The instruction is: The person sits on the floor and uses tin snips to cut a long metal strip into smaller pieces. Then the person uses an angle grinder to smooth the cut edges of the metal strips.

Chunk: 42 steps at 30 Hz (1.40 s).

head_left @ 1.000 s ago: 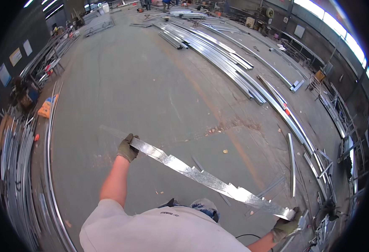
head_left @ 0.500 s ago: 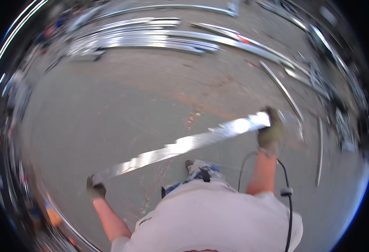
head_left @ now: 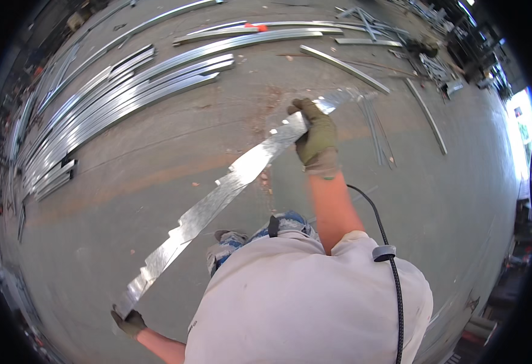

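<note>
A long, shiny strip of sheet metal [head_left: 211, 205] with a stepped, jagged upper edge slants across in front of me, held off the floor. Its near left end is in the grip of my left hand [head_left: 129, 323], which wears a dark glove. Toward the far right end, my right hand [head_left: 318, 136] in an olive work glove is closed around the strip, and a jagged piece of metal sticks out past the fingers. The finger pads of both hands are partly hidden by the metal and the gloves.
Long galvanized metal channels [head_left: 105, 106] lie in a row on the concrete floor [head_left: 157, 151] at far left. Single bars [head_left: 346, 70] lie ahead and at right. Scrap metal [head_left: 438, 70] is heaped at far right. A black cable [head_left: 397, 303] runs over my right shoulder.
The strip has tilted more steeply, its right end going farther away and leftward with my right hand. My left hand has come lower. The view has turned right, shifting the floor channels left.
</note>
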{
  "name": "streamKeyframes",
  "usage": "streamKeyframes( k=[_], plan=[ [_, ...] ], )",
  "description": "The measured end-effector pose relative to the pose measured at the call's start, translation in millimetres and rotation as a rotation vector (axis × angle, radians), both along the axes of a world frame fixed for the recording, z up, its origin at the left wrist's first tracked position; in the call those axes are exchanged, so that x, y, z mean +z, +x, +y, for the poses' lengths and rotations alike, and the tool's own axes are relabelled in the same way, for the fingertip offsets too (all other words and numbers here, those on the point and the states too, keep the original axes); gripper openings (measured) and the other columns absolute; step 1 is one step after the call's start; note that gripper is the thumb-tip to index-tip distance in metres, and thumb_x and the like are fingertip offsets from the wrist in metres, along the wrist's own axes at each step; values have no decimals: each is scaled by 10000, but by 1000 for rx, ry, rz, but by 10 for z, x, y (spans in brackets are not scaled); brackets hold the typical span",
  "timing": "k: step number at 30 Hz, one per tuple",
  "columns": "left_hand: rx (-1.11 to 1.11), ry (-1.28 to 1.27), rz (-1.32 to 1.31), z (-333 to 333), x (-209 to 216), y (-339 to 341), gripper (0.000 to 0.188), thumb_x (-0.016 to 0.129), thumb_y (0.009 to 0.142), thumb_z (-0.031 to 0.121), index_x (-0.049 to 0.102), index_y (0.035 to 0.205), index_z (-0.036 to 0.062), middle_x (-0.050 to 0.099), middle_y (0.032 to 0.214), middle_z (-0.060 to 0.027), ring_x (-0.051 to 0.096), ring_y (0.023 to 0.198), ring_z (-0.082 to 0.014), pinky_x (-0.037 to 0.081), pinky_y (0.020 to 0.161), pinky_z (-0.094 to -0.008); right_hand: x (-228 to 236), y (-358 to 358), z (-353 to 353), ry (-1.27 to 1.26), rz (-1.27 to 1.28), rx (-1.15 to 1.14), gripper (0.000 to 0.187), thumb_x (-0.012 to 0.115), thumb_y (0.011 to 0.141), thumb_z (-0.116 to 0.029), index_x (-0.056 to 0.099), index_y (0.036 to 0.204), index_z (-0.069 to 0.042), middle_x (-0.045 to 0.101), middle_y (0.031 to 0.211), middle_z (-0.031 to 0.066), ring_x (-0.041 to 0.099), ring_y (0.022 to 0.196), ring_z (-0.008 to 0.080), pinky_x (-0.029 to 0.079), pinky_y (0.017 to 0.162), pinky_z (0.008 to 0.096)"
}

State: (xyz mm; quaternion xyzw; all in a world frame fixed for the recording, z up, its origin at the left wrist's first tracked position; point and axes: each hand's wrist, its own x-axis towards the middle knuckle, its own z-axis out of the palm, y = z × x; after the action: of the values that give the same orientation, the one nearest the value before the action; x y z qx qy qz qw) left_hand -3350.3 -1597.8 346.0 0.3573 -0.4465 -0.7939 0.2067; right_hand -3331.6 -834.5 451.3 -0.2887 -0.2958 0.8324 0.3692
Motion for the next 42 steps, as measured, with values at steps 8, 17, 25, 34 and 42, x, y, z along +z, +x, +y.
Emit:
streamKeyframes(
  k=[8, 17, 25, 34, 42],
  plan=[
    [-315, -62, 139, -892, 449, -2190, 411, 663, 1042, 424, 693, 1209, 50, 697, 1131, -59, 663, 1049, -224, 562, 923, -431, -263, -945, -457, 38, -43, -54, 292, 697, 1032, -286, 731, 1185, -40, 753, 1099, 77, 709, 995, 194, 593, 862, 373],
    [-71, 157, -63, -1256, -156, -3615, 277, 678, 1033, 289, 718, 1111, 26, 753, 1039, -72, 723, 958, -245, 616, 853, -405, 766, -2982, -1249, 292, 70, -24, 300, 684, 1031, -277, 754, 1215, -50, 743, 1075, 78, 694, 891, 179, 580, 654, 319],
    [107, 531, -119, -1260, -687, -5142, 202, 673, 1012, 221, 749, 1020, 35, 776, 972, -47, 735, 840, -173, 590, 642, -289, 1286, -5650, -1640, 234, -3, -125, 369, 597, 1081, -279, 675, 1384, -84, 657, 1419, 129, 614, 1280, 269, 550, 1004, 447],
    [108, 471, 41, -1999, -798, -7178, 249, 647, 1047, 287, 714, 1060, 47, 756, 1008, -77, 722, 935, -248, 610, 851, -417, 529, -7576, -2118, 246, -91, -18, 385, 583, 1075, -285, 695, 1353, -44, 667, 1314, 110, 669, 1121, 237, 594, 929, 405],
    [1, 436, 195, -2777, -84, -9428, 288, 698, 1021, 289, 696, 1088, 9, 729, 1037, -103, 700, 978, -273, 587, 891, -448, 839, -8972, -2712, 347, -66, -70, 412, 544, 1099, -273, 637, 1430, -45, 685, 1390, 111, 636, 1280, 239, 528, 1083, 415]
  ],
)
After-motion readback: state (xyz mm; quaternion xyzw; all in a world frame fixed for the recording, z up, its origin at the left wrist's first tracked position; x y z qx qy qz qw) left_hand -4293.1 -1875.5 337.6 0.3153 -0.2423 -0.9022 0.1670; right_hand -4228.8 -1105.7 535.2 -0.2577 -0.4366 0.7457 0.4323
